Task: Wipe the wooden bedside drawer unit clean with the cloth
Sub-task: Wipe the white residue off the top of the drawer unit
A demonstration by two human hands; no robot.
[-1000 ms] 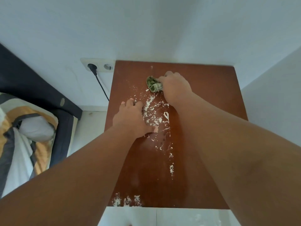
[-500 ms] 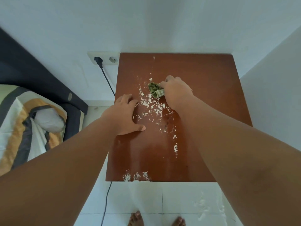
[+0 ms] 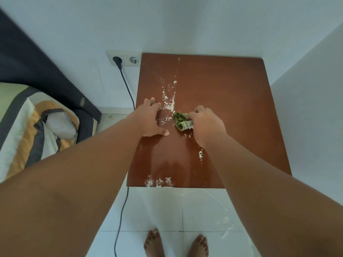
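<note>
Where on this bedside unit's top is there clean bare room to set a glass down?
The right half of the top is bare, from the right hand and cloth out to the right edge and back to the wall. Crowded: powder beside the left hand, more along the front edge.

We see only the top of the wooden drawer unit (image 3: 232, 108); its front and drawers lie hidden beneath. Our right hand (image 3: 207, 125) covers the cloth's (image 3: 181, 121) right part, and its own fingertips are out of sight. Our right forearm (image 3: 259, 182) hides the top's front right corner, and our left forearm (image 3: 92, 164) hides part of its left edge. The picture's edges cut off the bed (image 3: 27, 130), the cable (image 3: 121, 210) and our feet (image 3: 154, 242).
</note>
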